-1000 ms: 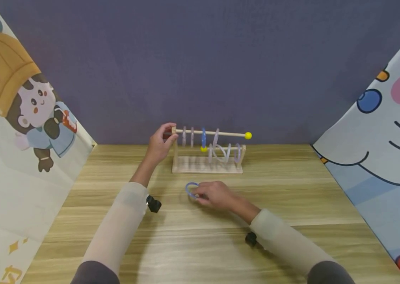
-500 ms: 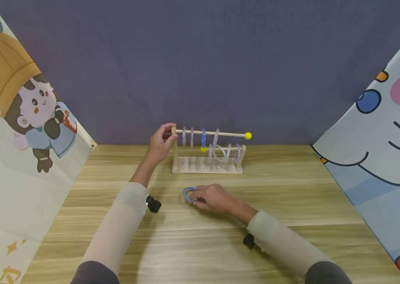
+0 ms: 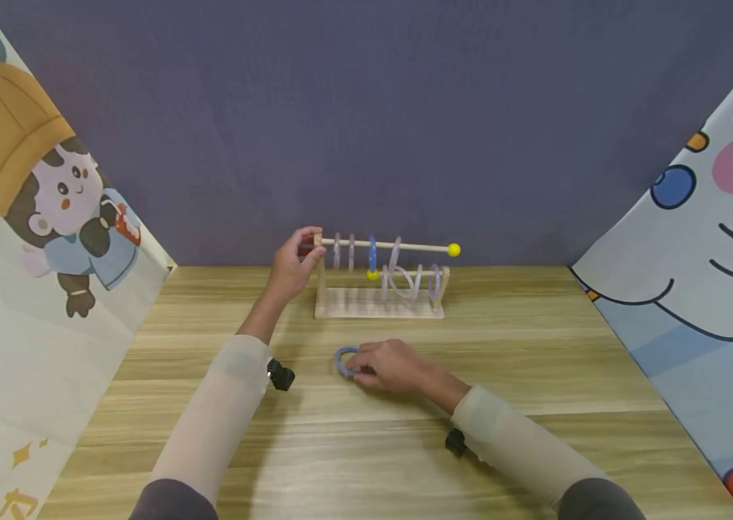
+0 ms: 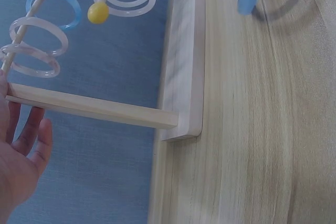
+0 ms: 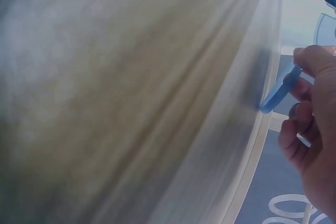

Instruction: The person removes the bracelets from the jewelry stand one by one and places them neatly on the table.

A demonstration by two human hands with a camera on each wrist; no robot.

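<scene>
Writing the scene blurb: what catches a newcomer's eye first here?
Probably the wooden stand near the far edge of the table, hung with rings, a yellow ball bright against the dark backdrop. Next, the left hand gripping the stand's left end and the right hand pinching a blue ring in front of it. Also the orange-hatted cartoon child on the left wall.

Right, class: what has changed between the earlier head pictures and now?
The right hand, still pinching a blue ring, has moved it slightly away from the rack. The left hand still holds the rack's post; the hung rings look unmoved.
</scene>
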